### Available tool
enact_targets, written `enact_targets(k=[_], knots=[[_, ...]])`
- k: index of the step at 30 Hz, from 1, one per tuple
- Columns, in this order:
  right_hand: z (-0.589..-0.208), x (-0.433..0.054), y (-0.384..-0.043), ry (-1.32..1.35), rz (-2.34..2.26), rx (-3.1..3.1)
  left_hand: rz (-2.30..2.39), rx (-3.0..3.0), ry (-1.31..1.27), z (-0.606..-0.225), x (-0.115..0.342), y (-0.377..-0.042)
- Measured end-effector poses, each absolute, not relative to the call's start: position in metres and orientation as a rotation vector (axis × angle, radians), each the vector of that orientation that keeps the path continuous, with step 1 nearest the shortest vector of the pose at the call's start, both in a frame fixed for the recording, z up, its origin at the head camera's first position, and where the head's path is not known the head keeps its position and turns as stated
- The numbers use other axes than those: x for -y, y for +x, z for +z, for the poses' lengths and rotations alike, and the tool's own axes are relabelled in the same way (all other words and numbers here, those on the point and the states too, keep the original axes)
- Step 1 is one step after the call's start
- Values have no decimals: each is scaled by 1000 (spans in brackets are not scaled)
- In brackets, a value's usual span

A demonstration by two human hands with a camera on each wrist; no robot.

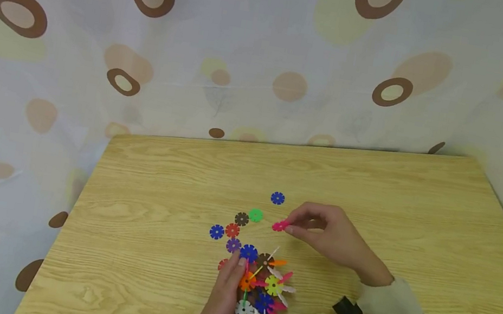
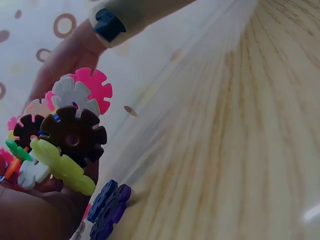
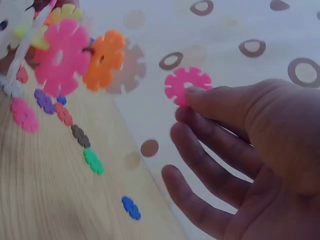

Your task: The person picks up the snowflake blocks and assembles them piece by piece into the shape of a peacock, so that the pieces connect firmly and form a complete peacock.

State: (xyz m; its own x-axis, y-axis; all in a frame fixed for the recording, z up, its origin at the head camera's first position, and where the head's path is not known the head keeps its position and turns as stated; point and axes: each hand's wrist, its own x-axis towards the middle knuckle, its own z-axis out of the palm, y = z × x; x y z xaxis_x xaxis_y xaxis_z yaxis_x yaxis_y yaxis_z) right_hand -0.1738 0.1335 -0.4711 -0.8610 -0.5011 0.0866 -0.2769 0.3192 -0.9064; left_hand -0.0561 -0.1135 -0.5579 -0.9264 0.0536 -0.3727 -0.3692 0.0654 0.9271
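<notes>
My left hand [image 1: 220, 303] holds a cluster of interlocking snowflake discs [image 1: 274, 285] from its left side, low over the table. In the left wrist view, notched discs in brown, white, pink and yellow-green stick out of this cluster [image 2: 60, 130] at many angles. My right hand [image 1: 330, 235] pinches a single pink snowflake disc [image 3: 175, 82] between thumb and index finger, its other fingers loosely bent. That pink disc [image 1: 278, 226] is up and to the right of the cluster, apart from it.
Loose discs lie in a rough line on the wooden table [image 1: 143, 249]: blue [image 1: 277, 198], green [image 1: 255, 215], brown [image 1: 241, 219], red [image 1: 232, 230], another blue [image 1: 217, 232] and purple [image 1: 233, 245]. A patterned wall covering [image 1: 249, 107] stands behind the table.
</notes>
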Motion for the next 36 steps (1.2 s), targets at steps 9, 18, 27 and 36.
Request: enact_targets(k=[9, 18, 27, 36], knots=[[-466, -117, -179, -929, -1426, -2242, 1936, -1985, -261, -568, 116, -55], [-470, -113, -183, -980, -1394, -2163, 2044, -1761, -243, -526, 113, -55], [-468, -112, -181, -998, -1383, -2172, 2043, -1714, -317, -548, 117, -57], [-465, -112, -179, -996, -1365, -2207, 2038, -1734, -336, -557, 118, -58]])
